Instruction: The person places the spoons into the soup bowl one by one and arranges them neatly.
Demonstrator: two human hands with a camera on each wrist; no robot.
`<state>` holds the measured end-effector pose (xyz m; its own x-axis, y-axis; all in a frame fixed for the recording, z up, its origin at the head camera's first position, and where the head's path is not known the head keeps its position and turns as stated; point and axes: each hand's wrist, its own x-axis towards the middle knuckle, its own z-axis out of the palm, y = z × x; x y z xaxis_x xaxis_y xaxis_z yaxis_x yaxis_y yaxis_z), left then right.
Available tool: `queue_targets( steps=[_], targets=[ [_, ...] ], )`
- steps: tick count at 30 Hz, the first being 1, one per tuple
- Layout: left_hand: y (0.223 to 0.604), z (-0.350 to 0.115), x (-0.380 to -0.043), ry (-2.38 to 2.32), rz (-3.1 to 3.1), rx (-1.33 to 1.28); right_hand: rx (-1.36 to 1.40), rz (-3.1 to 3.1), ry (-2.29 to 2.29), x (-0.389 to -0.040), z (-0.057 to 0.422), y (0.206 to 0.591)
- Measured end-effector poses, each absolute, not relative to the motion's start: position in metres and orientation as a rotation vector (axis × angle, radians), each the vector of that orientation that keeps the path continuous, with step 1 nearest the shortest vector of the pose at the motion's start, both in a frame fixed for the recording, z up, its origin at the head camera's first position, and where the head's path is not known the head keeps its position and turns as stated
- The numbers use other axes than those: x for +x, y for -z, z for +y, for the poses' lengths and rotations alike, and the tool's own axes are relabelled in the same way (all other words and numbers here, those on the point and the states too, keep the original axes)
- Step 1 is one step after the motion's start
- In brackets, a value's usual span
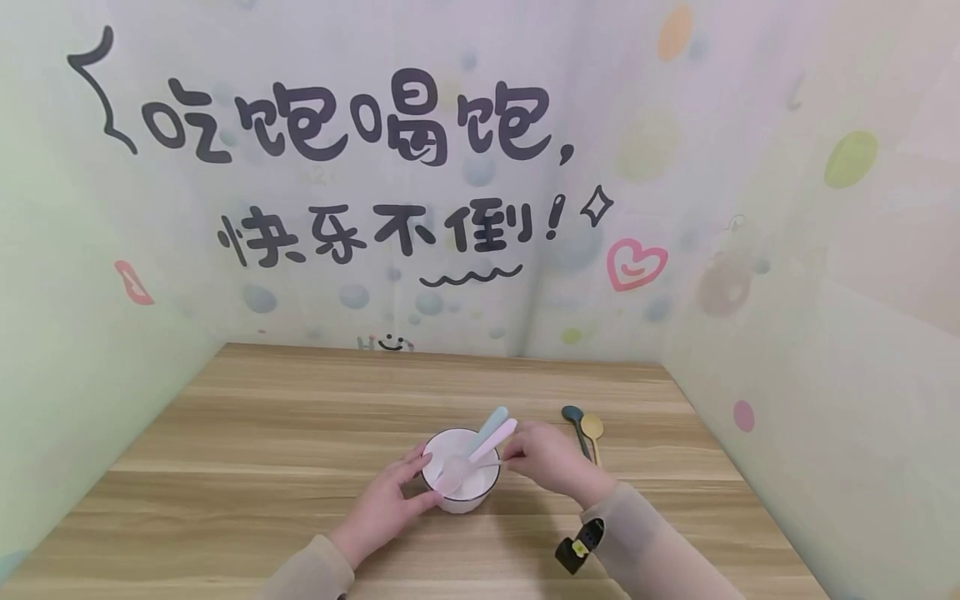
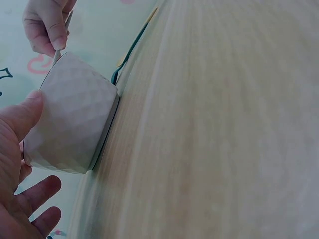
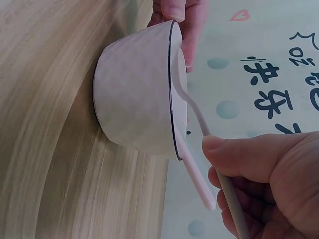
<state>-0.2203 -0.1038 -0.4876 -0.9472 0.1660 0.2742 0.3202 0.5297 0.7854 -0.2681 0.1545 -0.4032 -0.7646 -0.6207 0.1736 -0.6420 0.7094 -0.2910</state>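
At the lower right of the head view, a black wrist device [image 1: 579, 547] hung by the right sleeve [image 1: 637, 533]. Left of it, near the bottom centre, the left hand [image 1: 387, 504] held the white bowl [image 1: 463, 505] between thumb and fingers, its lower fingers spread apart. The right hand [image 1: 551, 454] pinched the handle of a pale grey spoon [image 3: 230, 196], whose head was inside the bowl. A pink spoon [image 1: 504, 431] and a light blue spoon [image 1: 489, 427] leaned there too, handles toward the upper right. Beyond the right hand, right of centre, a dark teal spoon [image 1: 572, 412] and a yellow spoon [image 1: 592, 427] lay on the wooden table [image 1: 300, 417]. Black lettering covered the back wall [image 1: 375, 183] above.
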Motion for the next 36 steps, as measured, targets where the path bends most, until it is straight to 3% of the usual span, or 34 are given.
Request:
queue_targets(
  steps=[36],
  targets=[
    [0.490,-0.104,-0.221,1.408,-2.610,-0.387,1.134,-2.793,-0.309,-0.276,0.137,0.406]
  ],
)
